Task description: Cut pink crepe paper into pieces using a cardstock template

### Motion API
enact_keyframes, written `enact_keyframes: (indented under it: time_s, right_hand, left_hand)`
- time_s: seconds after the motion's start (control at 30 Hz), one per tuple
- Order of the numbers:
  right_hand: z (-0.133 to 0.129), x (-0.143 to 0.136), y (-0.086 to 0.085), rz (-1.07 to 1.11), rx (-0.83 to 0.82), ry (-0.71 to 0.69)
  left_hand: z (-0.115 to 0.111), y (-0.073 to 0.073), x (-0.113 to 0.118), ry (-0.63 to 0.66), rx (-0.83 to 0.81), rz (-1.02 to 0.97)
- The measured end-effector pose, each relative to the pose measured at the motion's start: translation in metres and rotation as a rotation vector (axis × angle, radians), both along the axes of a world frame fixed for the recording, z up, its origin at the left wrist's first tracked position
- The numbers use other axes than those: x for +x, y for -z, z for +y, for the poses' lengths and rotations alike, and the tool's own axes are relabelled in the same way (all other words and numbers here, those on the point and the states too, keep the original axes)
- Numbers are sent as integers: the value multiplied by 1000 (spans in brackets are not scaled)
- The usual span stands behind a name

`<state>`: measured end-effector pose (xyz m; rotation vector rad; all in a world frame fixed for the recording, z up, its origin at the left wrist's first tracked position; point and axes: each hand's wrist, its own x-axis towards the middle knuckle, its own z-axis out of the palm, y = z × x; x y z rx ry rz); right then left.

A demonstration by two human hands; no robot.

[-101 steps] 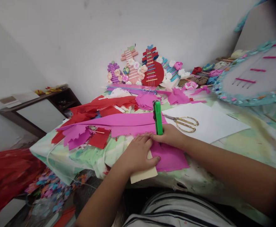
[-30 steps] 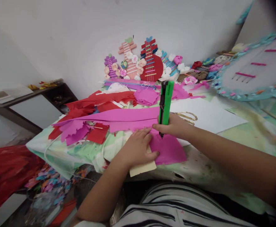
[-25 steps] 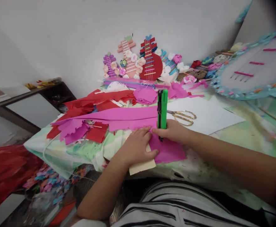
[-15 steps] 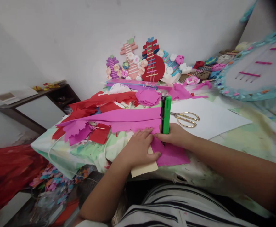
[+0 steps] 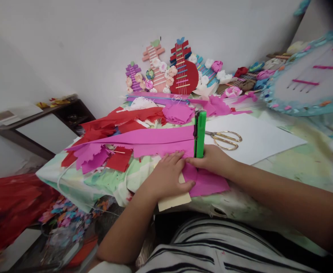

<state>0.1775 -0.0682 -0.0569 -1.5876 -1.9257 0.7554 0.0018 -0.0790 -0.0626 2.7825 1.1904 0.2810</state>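
My left hand (image 5: 169,176) lies flat with its fingers spread on a pink paper (image 5: 209,182) and a cream card (image 5: 172,202) at the table's front edge. My right hand (image 5: 212,161) grips a green tool (image 5: 201,134) with a dark side, held upright like a stapler or cutter. Its lower end rests on or just over the pink paper; the tip is hard to see. A long pink strip (image 5: 155,136) stretches leftward from behind the tool. Gold-handled scissors (image 5: 227,139) lie on a white sheet (image 5: 254,132) to the right of it.
Decorated paper instruments, one of them red (image 5: 187,77), lean on the back wall. Red crepe paper (image 5: 98,129), a red square (image 5: 119,159) and pink pieces litter the left side. A large blue-edged piece (image 5: 303,83) stands at the right. A dark cabinet (image 5: 45,131) is beyond the table.
The view has shifted slightly. The green tool's lower end is now more hidden by my right hand. My left hand keeps its place on the paper and card.
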Motion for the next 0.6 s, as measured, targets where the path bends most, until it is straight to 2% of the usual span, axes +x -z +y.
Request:
enact_keyframes:
  time_s: [0.2,0.37,0.6]
  right_hand:
    - [2,1,1,-13,21,-22]
    - [2,4,0,64,-10,22]
    - [-1,6,0,96,-41,-112]
  left_hand:
    - [1,0,-1,4,-12,15]
    - [0,0,0,12,-21,4]
    - [0,1,0,1,-12,-13]
